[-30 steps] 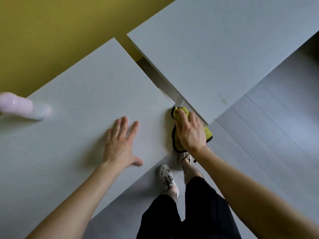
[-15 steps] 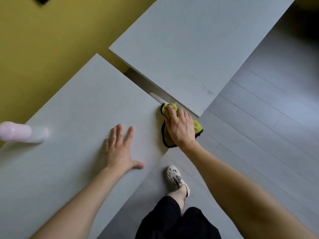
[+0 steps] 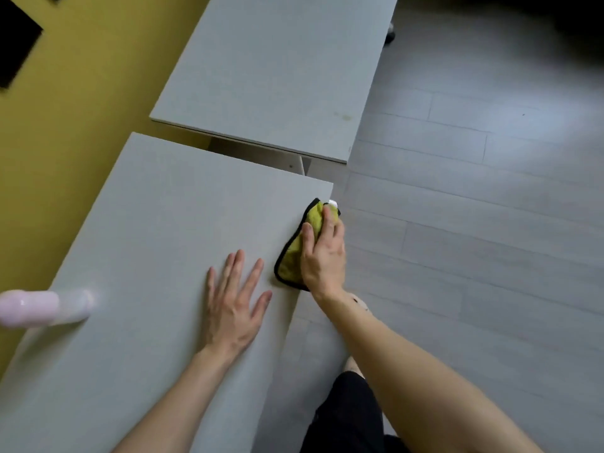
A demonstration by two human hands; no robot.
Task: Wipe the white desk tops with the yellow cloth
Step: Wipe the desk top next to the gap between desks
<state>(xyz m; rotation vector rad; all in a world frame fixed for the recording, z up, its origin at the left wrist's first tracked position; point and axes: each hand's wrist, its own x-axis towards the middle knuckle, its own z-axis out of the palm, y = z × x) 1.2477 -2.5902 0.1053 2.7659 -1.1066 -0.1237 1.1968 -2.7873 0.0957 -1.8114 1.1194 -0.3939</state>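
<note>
The yellow cloth [image 3: 295, 256] with a black border lies on the right edge of the near white desk top [image 3: 157, 223], close to its far right corner. My right hand [image 3: 323, 253] presses flat on the cloth with fingers stretched forward, covering most of it. Flat on the desk just left of the cloth rests my left hand [image 3: 237, 299], fingers spread, holding nothing. A second white desk top [image 3: 277, 70] stands beyond a narrow gap, with a faint stain near its right edge.
A pink and white bottle [image 3: 42, 307] lies on the near desk at the far left. A yellow wall [image 3: 81, 93] runs behind both desks. Grey plank floor [image 3: 474, 223] spreads to the right. My legs in black trousers [image 3: 346, 416] stand by the desk edge.
The view has swung right and the desks now look turned. My right hand and the cloth have slid along the desk's right edge, a little back from the far corner. My left hand stays flat.
</note>
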